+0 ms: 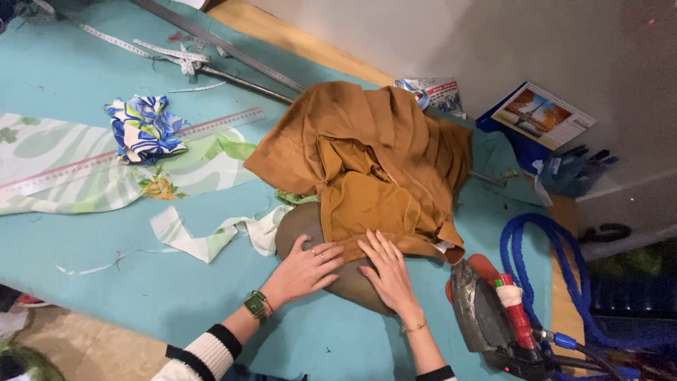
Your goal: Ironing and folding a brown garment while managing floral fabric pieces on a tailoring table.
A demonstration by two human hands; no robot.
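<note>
A rumpled mustard-brown garment (pixel 367 152) lies heaped on the turquoise table (pixel 70 70). Its near edge drapes over a brown rounded pressing pad (pixel 300 222). My left hand (pixel 307 268), with rings and a green wristwatch, lies flat with fingers spread on the pad. My right hand (pixel 388 271), wearing a thin bracelet, presses flat on the pad beside it, fingertips touching the garment's hem. Neither hand grips anything.
A steam iron (pixel 486 314) with a red handle rests upright to the right, its blue hose (pixel 525 243) coiled behind. Floral green fabric pieces (pixel 84 169), a blue patterned scrap (pixel 144 127), a long ruler (pixel 211 127), a tape measure (pixel 169 53) and a calendar (pixel 539 113) lie around.
</note>
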